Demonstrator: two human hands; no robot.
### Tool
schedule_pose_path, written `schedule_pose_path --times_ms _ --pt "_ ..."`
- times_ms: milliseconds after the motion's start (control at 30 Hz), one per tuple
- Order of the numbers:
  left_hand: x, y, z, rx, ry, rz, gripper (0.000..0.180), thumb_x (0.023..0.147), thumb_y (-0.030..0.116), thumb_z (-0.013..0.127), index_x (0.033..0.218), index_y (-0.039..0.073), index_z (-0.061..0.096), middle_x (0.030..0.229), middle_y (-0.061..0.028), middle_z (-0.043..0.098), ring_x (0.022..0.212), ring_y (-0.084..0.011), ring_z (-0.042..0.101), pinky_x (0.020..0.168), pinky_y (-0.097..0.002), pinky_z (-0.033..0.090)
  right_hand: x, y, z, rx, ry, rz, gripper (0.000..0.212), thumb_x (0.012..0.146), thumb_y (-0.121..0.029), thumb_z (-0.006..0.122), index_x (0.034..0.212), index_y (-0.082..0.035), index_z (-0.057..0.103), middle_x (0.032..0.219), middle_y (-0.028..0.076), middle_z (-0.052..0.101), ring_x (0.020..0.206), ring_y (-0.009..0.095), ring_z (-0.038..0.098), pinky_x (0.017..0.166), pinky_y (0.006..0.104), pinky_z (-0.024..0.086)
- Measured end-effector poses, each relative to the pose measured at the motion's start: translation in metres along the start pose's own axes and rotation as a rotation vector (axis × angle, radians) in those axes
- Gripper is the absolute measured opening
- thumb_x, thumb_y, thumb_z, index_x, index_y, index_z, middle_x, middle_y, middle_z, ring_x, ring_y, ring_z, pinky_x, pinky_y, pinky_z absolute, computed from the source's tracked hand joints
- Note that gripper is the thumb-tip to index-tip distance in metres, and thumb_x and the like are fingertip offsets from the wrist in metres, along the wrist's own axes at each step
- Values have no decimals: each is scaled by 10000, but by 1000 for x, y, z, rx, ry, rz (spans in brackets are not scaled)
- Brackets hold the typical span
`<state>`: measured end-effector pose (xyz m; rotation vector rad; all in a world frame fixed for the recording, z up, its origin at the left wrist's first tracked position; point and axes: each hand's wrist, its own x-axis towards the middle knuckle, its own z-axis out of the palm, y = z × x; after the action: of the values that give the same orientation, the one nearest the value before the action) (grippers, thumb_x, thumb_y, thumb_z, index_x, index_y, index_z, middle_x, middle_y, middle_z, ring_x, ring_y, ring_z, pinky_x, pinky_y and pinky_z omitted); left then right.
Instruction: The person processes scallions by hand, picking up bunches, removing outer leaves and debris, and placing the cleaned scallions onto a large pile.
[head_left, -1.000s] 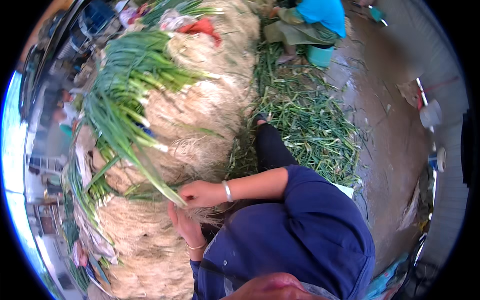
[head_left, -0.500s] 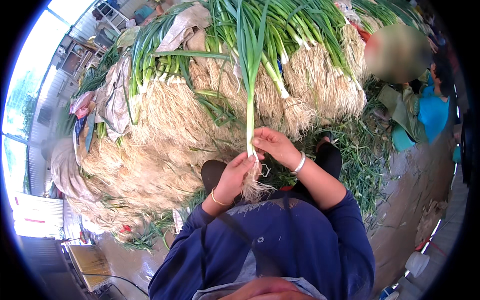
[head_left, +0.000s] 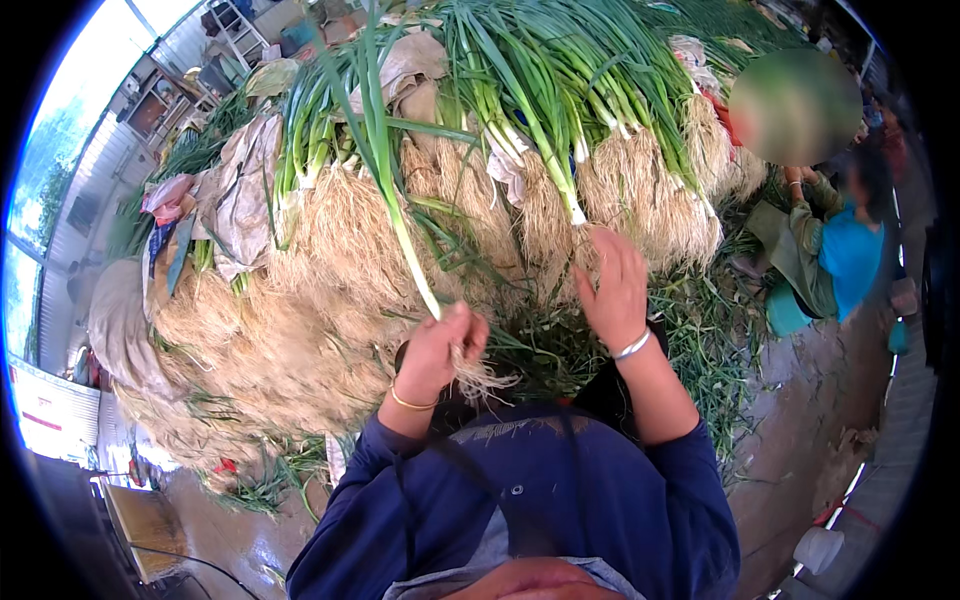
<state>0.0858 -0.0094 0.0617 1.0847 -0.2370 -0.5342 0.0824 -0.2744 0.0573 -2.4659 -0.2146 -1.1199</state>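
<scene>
My left hand [head_left: 440,352] is closed round the white base of a long green onion [head_left: 408,245]. Its pale roots [head_left: 482,376] dangle below my fist, and the green leaves lean up and to the left over the pile. To the right, my right hand [head_left: 614,290] has its fingers stretched out and holds nothing. Just beyond its fingertips lies another green onion [head_left: 560,185], white end and roots toward me, on a heap of root-on green onions [head_left: 650,190].
A large mass of straw-coloured roots [head_left: 270,330] spreads at left, with cloth sacks [head_left: 245,190] over part of it. Stripped green leaves [head_left: 715,370] litter the floor at right. A person in blue and green [head_left: 850,255] sits at far right. A metal ladder [head_left: 237,35] stands at far left.
My left hand has moved left with the green onion, which now tilts left. My right hand has let go of it and moved right and up, fingers spread.
</scene>
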Motion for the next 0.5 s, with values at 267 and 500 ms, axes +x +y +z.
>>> schedule_pose_path --times_ms 267,500 --pt "15 -23 35 -180 51 -61 368 958 217 489 1254 -2 483 1093 -99 593 977 -175 588 791 -304 501 -11 -58 -9 441 -245 -266 253 748 -124 674 977 -49 596 824 85 578 755 293 558 720 362 439" --pt "0 -39 47 -181 89 -262 351 944 212 512 1235 18 507 906 -70 595 720 -152 602 623 -269 513 -1 -20 57 1628 -615 856 210 897 -168 603 1038 -13 597 979 40 623 885 126 595 782 271 488"
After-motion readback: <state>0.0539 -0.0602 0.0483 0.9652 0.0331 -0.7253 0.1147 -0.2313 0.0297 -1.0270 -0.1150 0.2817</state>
